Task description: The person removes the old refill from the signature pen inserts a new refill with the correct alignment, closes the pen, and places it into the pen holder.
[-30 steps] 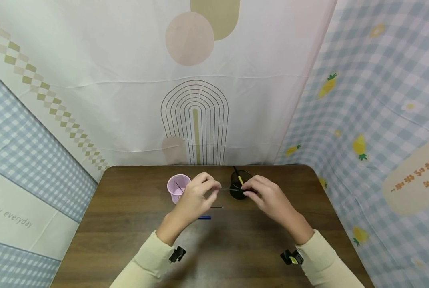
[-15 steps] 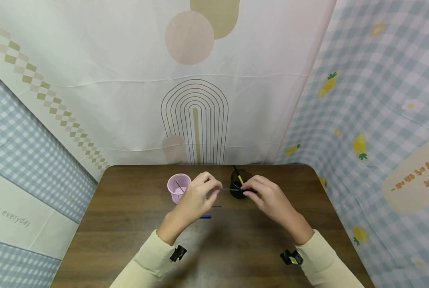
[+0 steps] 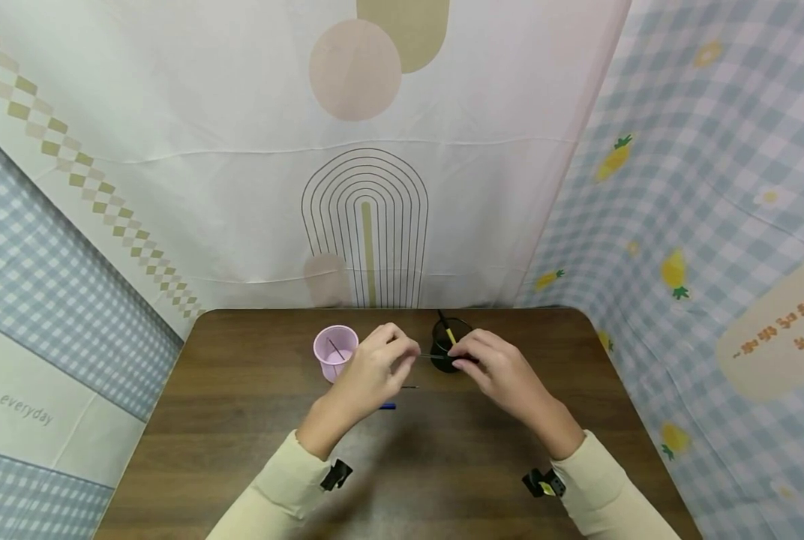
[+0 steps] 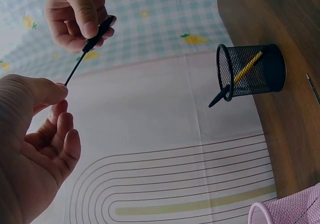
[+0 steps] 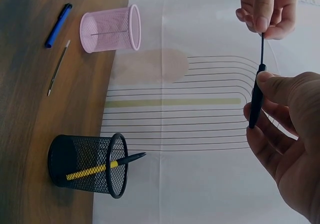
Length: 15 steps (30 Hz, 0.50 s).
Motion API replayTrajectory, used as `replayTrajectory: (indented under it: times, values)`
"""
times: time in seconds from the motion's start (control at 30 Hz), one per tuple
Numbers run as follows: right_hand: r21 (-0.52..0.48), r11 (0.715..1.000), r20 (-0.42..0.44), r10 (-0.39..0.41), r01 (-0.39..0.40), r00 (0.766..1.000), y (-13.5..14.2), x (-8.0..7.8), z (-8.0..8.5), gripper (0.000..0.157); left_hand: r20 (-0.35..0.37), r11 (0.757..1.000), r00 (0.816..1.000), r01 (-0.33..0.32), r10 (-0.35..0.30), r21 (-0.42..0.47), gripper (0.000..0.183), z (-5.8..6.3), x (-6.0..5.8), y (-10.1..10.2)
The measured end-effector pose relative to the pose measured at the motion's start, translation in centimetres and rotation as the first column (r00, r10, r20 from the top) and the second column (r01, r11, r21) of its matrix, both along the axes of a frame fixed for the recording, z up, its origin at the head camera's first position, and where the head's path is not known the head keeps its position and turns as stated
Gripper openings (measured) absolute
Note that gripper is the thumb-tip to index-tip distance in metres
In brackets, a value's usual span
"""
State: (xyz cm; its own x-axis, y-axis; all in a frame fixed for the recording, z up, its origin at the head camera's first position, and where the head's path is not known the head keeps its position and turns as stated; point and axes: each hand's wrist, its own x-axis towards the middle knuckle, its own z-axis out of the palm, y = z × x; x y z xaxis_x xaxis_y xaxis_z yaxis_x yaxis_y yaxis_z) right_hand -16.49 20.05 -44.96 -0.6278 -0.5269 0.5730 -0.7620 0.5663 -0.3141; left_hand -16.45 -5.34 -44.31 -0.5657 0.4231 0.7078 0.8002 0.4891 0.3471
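Between finger and thumb, my left hand [image 3: 373, 369] pinches the far end of a thin dark pen refill [image 5: 262, 47]. The refill runs straight into a black tapered pen barrel [image 5: 256, 99], which my right hand [image 3: 499, 369] grips with thumb and fingers. Both hands hold the pair up over the back of the table, roughly level in the head view. Much of the barrel is hidden by the right fingers there, while the wrist views show it along most of its length. Below the left hand lie a blue pen [image 5: 58, 26] and a loose refill [image 5: 58, 67].
A pink mesh pen holder [image 3: 328, 367] with a thin refill in it stands at the back left. Right of it is a black mesh pen holder [image 4: 272, 71], a yellow-and-black pen [image 4: 247, 68] leaning inside. Fabric curtains hang behind the wooden table [image 3: 253, 427] and at its sides.
My two hands have come slightly nearer each other, and less of the thin refill shows between them. The holders have stayed in place.
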Motion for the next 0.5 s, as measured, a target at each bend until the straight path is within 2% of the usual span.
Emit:
replayTrajectory:
  times: [0.5]
  values:
    - [0.002, 1.0, -0.016, 0.002, -0.002, 1.0, -0.45, 0.06, -0.21, 0.023, 0.054, 1.0, 0.999, -0.002, 0.003, -0.022, 0.011, -0.4, 0.13, 0.61]
